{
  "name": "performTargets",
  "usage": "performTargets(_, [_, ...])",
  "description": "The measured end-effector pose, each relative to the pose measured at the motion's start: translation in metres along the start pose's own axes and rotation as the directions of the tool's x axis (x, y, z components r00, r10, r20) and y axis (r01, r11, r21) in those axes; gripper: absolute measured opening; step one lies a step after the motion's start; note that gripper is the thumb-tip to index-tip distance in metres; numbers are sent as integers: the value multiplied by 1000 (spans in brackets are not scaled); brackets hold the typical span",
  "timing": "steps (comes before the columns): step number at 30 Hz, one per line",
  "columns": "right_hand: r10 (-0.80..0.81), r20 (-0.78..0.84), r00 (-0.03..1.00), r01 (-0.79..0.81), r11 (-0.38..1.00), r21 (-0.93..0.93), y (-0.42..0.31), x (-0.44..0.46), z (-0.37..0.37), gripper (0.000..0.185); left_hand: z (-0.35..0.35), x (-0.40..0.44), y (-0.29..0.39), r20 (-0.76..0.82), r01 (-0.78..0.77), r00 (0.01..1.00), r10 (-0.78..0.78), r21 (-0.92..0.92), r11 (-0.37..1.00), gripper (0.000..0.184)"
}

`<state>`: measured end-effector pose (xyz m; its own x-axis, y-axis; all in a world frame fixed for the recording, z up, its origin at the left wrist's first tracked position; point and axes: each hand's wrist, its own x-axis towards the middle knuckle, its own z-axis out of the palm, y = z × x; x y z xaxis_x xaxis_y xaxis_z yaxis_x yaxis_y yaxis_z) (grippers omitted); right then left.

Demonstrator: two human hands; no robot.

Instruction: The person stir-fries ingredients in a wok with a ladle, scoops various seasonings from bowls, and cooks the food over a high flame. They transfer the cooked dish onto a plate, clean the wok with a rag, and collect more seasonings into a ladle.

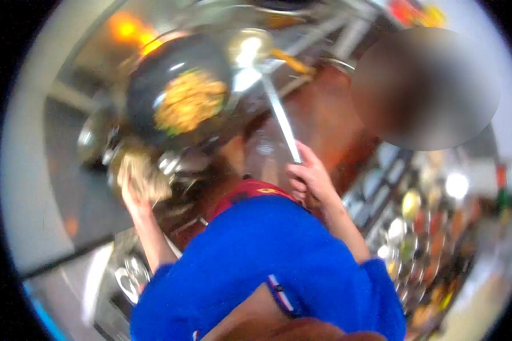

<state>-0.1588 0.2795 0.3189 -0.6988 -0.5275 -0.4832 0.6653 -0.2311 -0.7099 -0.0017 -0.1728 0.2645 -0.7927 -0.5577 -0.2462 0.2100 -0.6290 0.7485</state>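
A dark wok (145,105) holds a yellow-orange mound of food (192,102) with green bits in it. My left hand (132,190) is closed on a pale folded cloth (148,177) at the near side of the wok, where the wok's handle would be hidden. My right hand (310,175) grips the long metal handle of a ladle (250,48). The ladle's round bowl is raised just right of the wok's rim, apart from the food. Motion blurs much of the view.
Orange flames (132,31) flare behind the wok's far left rim. Left of the wok stands a metal pot or bowl (94,136). Several small containers of ingredients (421,244) line the counter on my right. A reddish-brown floor (330,108) shows between the two sides.
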Motion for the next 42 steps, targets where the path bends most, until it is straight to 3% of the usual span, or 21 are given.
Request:
performTargets(2, [-75,57,996,70,993,91,-8,-19,-14,59,56,-12,-55,1,146,989,-147,116,982,54])
performTargets(4, [-173,157,972,180,983,-32,-27,-39,-23,31,148,-28,-105,95,396,906,-412,152,906,57])
performTargets(6, [-226,126,966,239,966,-98,-26,-52,-32,27,201,-26,-151,221,442,815,-536,362,821,60])
performTargets(8, [-261,85,961,266,963,-43,-32,-76,-39,28,269,-42,-201,374,356,765,-524,432,829,58])
performTargets(10, [-395,78,915,403,899,-169,-15,-82,-56,28,334,-63,-241,578,-61,692,-432,643,763,45])
performTargets(14, [-491,-16,871,391,712,-583,-4,-135,-140,28,413,-92,-305,613,13,562,-555,665,747,30])
performTargets(15, [-722,-1,692,454,436,-777,23,-137,-179,27,423,-84,-323,567,56,523,-636,722,689,34])
performTargets(17, [-645,-479,595,155,677,-719,43,-198,-222,28,448,-105,-335,597,53,390,-701,746,664,53])
performTargets(18, [-524,-715,462,102,833,-544,58,-226,-238,26,455,-110,-340,595,85,294,-748,763,640,62])
performTargets(20, [-494,-867,68,19,869,-494,110,-272,-277,27,457,-117,-359,578,98,164,-800,797,596,67])
performTargets(22, [-351,-926,-141,9,934,-356,161,-313,-299,28,460,-134,-374,580,106,49,-813,806,582,64])
performTargets(23, [-331,-905,-268,-10,940,-341,205,-324,-322,33,457,-136,-381,515,84,90,-852,849,522,71])
performTargets(24, [-129,-958,-258,168,970,-176,193,-339,-309,36,456,-136,-380,358,104,125,-925,923,371,77])
performTargets(28, [119,-973,-199,619,785,-31,199,-344,-343,41,471,-132,-415,222,21,-59,-973,975,221,75])
performTargets(30, [132,-982,-134,805,592,-31,188,-333,-367,41,495,-133,-421,78,-47,-177,-981,995,88,70])
performTargets(32, [108,-985,-138,847,529,-61,179,-320,-387,38,504,-121,-440,-1,-99,-270,-963,995,27,64])
performTargets(33, [123,-977,-176,848,523,-87,172,-314,-389,32,513,-114,-446,-73,-131,-325,-943,991,-31,64])
performTargets(36, [-108,-927,-359,373,894,-249,147,-305,-373,26,546,-119,-463,-209,-275,-368,-906,955,-109,64])
performTargets(37, [-104,-940,-324,286,937,-202,127,-304,-357,25,548,-109,-473,-247,-294,-400,-883,947,-132,62])
performTargets(40, [-261,-840,-475,1,955,-297,118,-296,-329,24,555,-97,-492,-319,-364,-433,-843,918,-160,57])
performTargets(42, [-99,-800,-592,238,927,-291,116,-296,-318,26,560,-95,-502,-365,-432,-440,-821,887,-163,51])
